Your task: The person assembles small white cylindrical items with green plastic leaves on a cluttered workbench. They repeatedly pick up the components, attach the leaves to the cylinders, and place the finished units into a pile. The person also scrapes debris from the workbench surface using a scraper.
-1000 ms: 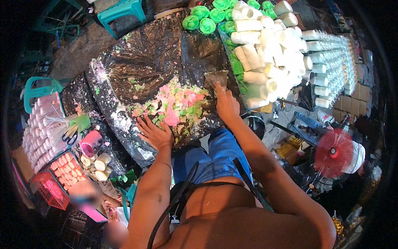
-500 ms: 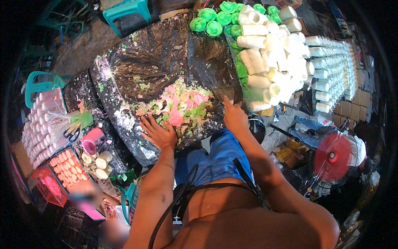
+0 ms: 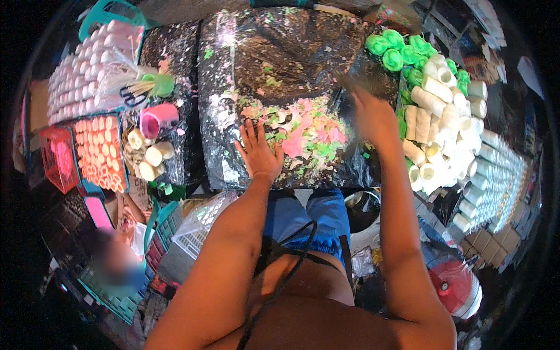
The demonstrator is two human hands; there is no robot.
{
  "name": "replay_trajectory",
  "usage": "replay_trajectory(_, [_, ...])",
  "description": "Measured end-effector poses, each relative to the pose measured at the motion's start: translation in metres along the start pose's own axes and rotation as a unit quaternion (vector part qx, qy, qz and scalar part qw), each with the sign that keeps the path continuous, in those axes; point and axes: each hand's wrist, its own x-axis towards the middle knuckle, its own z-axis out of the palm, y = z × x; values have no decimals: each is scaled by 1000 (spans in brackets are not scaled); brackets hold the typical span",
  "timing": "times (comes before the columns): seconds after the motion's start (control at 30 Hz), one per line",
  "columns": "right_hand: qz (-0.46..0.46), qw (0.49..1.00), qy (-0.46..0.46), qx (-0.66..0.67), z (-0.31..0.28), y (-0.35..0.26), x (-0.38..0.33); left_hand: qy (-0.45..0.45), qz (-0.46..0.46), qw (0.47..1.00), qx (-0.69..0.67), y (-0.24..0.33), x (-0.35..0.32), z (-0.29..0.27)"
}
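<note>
A: What are the fingers doing?

B: The left hand [image 3: 258, 153] lies flat, fingers spread apart, palm down on the black sheet [image 3: 291, 52] at the near edge of the scraps [image 3: 303, 133], a pink, green and white pile. It grips nothing.

A: And the other?

B: The right hand [image 3: 373, 119] is blurred at the pile's right edge; I cannot tell whether its fingers are apart or together, or whether it holds anything.

A: What lies around them?

B: Just right of that hand, white rolls [image 3: 434, 125] are heaped, with green rolls [image 3: 402, 52] beyond them and rows of white tubs [image 3: 496, 175] farther right. To the left, a pink cup [image 3: 157, 119] lies on its side, near scissors [image 3: 131, 98]. Past those, a teal tray [image 3: 111, 9] holds pale pink rolls [image 3: 81, 79], and orange rolls [image 3: 102, 153] sit beside a red basket [image 3: 58, 156]. A red fan [image 3: 455, 286] stands low on the right.
</note>
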Motion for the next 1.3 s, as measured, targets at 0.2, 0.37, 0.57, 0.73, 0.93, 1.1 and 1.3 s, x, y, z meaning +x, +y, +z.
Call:
replay_trajectory(0.2, [-134, 989, 9, -56, 39, -129, 122, 31, 14, 999, -4, -1, -2, 1])
replay_trajectory(0.37, [-192, 975, -63, -92, 83, -167, 92, 32, 10, 999, -27, -3, 0, -1])
replay_trajectory(0.57, [-158, 966, -165, -119, 104, -84, -37, 29, 15, 998, -50, -6, -2, -2])
replay_trajectory(0.73, [-110, 958, -218, -154, 90, -52, -83, 33, 15, 998, -58, -6, -1, 2])
replay_trajectory(0.93, [-112, 970, -145, -158, 28, -50, -39, 53, 16, 997, -63, -6, -2, 3])
replay_trajectory(1.1, [-161, 977, -56, -128, 3, -96, 136, 48, 2, 997, -59, -9, -4, 2])
replay_trajectory(1.3, [-135, 971, -76, -184, 24, -108, 335, 47, 27, 998, -45, -5, 2, 1])
